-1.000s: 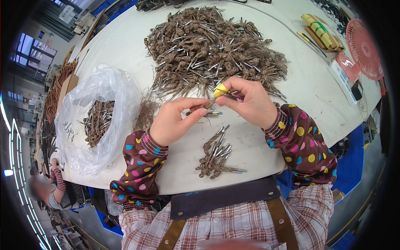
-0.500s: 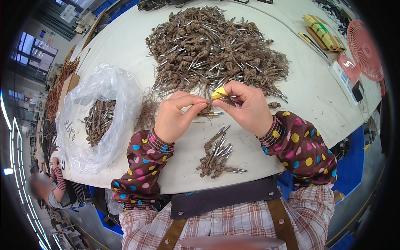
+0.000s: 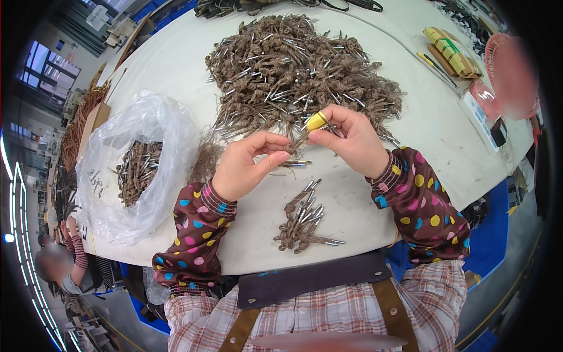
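Note:
My left hand (image 3: 249,161) pinches the knotted end of a brown cord (image 3: 298,142) between thumb and forefinger. Close on its right, my right hand (image 3: 353,141) has its thumb and fingers closed at the cord's other end. A dark metal tool that looks like thread snips (image 3: 338,130) is tucked in the right hand, partly hidden by its fingers. Something yellow (image 3: 316,121) covers or sits at the right forefinger's tip. Just below the hands lies a thin metal-tipped piece (image 3: 298,163). Nearer me is a small group of knotted cords with silver tips (image 3: 302,220).
A large heap of knotted brown cords (image 3: 299,70) covers the far middle of the white table (image 3: 246,246). At left stands an open clear plastic bag (image 3: 170,152) with more cords. Far right are a yellow bundle (image 3: 450,51), a pink fan (image 3: 510,76) and a white device (image 3: 478,114).
My right hand has turned and the snips' blades no longer point at the cord. A longer stretch of cord now shows between my hands. The left fingers still pinch the cord.

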Tool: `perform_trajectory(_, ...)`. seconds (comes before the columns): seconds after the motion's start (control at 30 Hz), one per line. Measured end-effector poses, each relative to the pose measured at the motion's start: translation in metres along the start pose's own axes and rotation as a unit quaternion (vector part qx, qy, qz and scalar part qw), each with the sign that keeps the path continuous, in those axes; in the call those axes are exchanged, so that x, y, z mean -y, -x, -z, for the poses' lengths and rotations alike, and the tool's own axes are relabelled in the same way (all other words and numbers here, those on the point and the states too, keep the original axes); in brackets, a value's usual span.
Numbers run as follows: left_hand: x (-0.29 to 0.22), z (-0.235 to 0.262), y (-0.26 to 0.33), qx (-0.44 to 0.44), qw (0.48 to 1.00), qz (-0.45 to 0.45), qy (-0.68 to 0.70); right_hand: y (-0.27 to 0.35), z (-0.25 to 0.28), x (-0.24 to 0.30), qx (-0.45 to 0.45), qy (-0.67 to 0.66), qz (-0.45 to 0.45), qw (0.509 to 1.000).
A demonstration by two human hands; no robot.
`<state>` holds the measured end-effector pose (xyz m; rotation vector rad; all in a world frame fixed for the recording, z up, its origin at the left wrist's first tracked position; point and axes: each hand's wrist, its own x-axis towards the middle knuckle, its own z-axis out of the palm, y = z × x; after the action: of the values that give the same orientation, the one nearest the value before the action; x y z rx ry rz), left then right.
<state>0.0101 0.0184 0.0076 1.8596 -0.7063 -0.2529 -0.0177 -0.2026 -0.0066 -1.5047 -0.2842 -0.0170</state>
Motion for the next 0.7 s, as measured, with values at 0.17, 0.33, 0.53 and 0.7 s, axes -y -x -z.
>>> perform_trajectory(0.17, -0.021, 0.000, -0.001, -0.026, 0.982, -0.016, -0.186, 0.000, 0.009, 0.027, -0.051, 0.265, 0.039, 0.962)
perform_trajectory(0.33, -0.021, -0.003, 0.000, -0.001, 0.957, -0.100, -0.272, 0.001, 0.008, 0.019, 0.050, 0.274, 0.125, 0.952)
perform_trajectory(0.53, -0.018, -0.003, -0.002, 0.028, 0.953, -0.122, -0.276, 0.006, 0.003, 0.016, 0.079, 0.378, 0.149, 0.911)
perform_trajectory(0.7, -0.004, 0.012, -0.002, 0.019, 0.998, 0.032, -0.042, 0.008, 0.005, 0.028, 0.058, 0.353, 0.141, 0.923)
